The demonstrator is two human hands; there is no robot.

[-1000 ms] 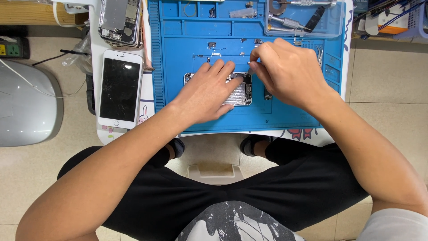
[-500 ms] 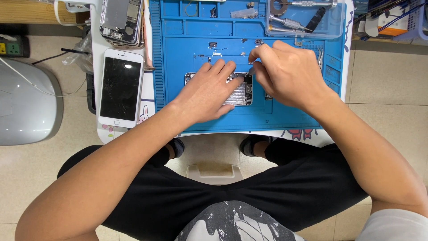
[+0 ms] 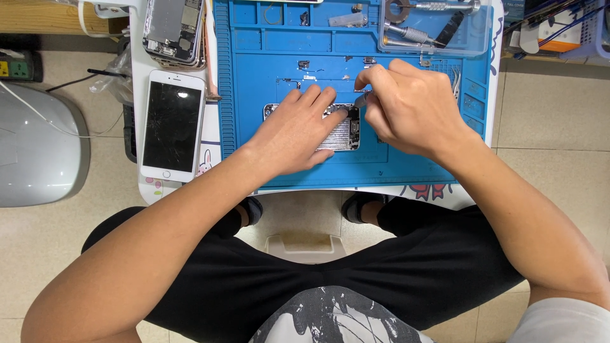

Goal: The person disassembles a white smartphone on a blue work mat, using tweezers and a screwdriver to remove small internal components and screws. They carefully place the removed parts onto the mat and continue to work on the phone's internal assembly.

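Note:
An opened phone body (image 3: 343,130) with bare metal insides lies on a blue work mat (image 3: 254,76). My left hand (image 3: 295,130) lies flat on it, fingers spread over its left part, pressing it down. My right hand (image 3: 406,105) hovers over the phone's right end, fingers pinched on a thin metal tool (image 3: 361,100) whose tip touches the phone's upper right corner. Most of the tool is hidden inside the fist.
A white phone with a cracked black screen (image 3: 170,124) lies left of the mat. Above it sits a stack of stripped phone frames (image 3: 173,28). A clear tray with screwdrivers (image 3: 435,25) stands at the mat's top right. Small screws and parts (image 3: 304,64) dot the mat. A grey dome-shaped object (image 3: 38,152) is on the floor at left.
Both hands stay on the phone body. The right hand's fingertips have shifted very slightly at the phone's upper right corner.

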